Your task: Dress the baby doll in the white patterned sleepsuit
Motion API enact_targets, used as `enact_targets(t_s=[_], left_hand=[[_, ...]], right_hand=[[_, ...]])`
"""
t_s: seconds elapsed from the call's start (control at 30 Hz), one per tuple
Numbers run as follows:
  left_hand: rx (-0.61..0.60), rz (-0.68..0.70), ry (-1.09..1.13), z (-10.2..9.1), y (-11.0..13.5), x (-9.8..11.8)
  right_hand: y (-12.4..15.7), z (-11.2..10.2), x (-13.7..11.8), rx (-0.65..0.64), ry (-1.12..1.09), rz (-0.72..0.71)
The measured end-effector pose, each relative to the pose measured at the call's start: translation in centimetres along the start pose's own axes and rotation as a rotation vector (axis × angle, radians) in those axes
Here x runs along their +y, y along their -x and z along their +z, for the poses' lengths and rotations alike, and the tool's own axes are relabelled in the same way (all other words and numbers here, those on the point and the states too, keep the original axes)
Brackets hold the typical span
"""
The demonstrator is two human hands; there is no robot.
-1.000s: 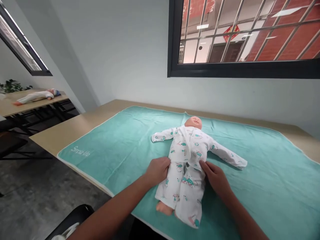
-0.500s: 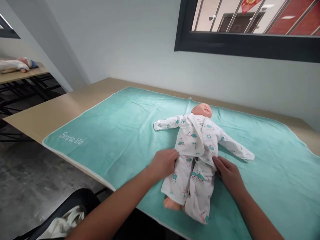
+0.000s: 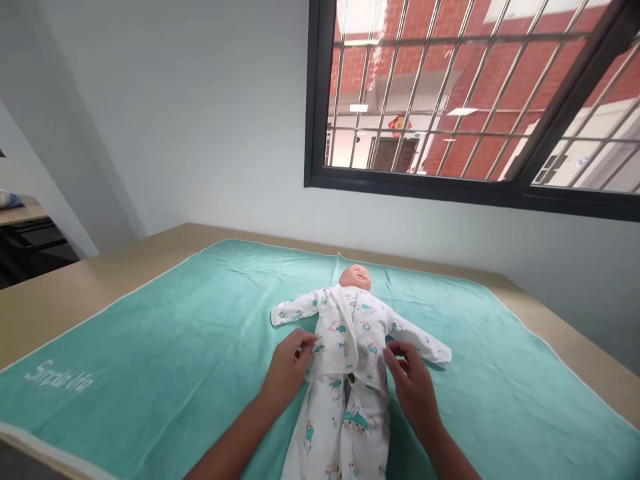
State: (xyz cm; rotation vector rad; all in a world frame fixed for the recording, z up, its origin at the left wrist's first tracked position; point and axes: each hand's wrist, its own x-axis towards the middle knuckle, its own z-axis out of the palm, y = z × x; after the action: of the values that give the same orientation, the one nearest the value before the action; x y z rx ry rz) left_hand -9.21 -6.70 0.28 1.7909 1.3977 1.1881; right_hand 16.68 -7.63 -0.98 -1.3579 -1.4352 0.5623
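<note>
A baby doll (image 3: 355,277) lies on its back, dressed in a white jacket (image 3: 335,337) with a teal and pink animal print and matching trousers (image 3: 325,420). Its sleeves stretch out to both sides, and one front panel of the jacket laps over the other. At the jacket's left edge, the bent fingers of my left hand (image 3: 286,370) pinch the cloth. Opposite, my right hand (image 3: 413,387) has its thumb and fingertips closed at the jacket's right edge. The trouser legs run out of view at the bottom, so the feet are hidden.
A teal blanket (image 3: 200,333) with white edging and "Simple life" lettering spreads under the doll on a wooden table (image 3: 100,283). Behind stands a pale wall (image 3: 225,133) with a barred window (image 3: 450,100). Another table (image 3: 23,211) is at the far left.
My hands have moved from the jacket's hem and the trouser waist up to the jacket's sides. The view has tilted upward, showing more window and cutting off the doll's feet.
</note>
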Motion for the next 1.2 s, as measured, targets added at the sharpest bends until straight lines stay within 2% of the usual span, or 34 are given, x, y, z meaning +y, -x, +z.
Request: enact_targets(t_s=[0.13,0.27,0.37,0.5,0.7,0.83,1.03,1.2], left_hand=[[0.056,-0.044,0.018,1.7,-7.1,0.8],[0.019,-0.104,0.022,3.9,-13.0,0.7],[0.015,-0.125,0.044,5.3,-14.9,0.8],[0.02,-0.081,0.097,6.3,-15.6,0.8],[-0.072,0.007,0.116,6.1,-15.8,0.8],[-0.063,0.053,0.058,6.7,-15.3,1.5],[0.021,0.094,0.016,7.5,-15.0,2.2],[0.006,0.05,0.155,7.4,-15.2,2.4]], right_hand=[[-4.8,1.9,-2.8,-0.007,0.152,-0.1],[-10.0,4.6,-4.7,-0.072,0.467,0.007],[-12.3,6.0,-4.7,-0.121,0.673,0.13],[-13.4,6.8,-3.3,-0.075,0.674,0.179],[-14.6,5.7,-1.1,-0.03,0.394,0.129],[-15.3,5.0,0.0,-0.02,0.176,0.161],[-15.2,5.9,-0.2,-0.036,-0.146,0.18],[-15.0,6.1,-0.9,-0.052,-0.272,0.167]])
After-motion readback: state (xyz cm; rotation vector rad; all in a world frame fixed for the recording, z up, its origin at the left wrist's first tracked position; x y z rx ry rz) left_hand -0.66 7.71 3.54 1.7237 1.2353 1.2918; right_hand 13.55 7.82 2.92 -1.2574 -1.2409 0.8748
